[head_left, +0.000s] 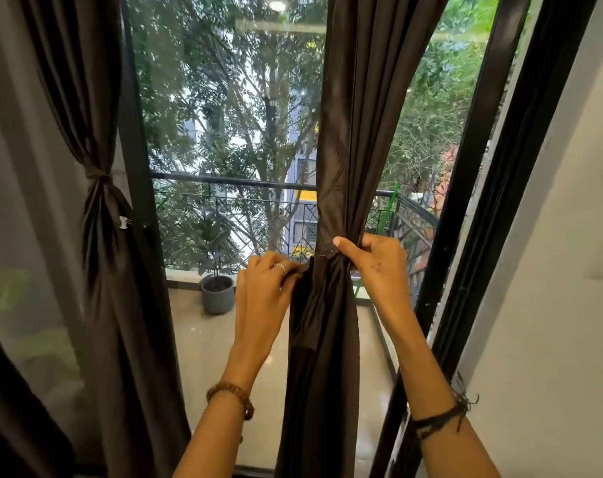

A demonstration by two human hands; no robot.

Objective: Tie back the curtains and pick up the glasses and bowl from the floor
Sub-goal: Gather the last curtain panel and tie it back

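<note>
Glass door in black frame, daylight through it; beyond, balcony with pale glossy floor tiles, grey plant pot far left, metal railing, trees; white wall right.

Dark matt cloth curtain, glossy tiled balcony floor, matt grey pot

The tie band under the right hand is hidden, and the dark curtain runs past both edges.
</note>
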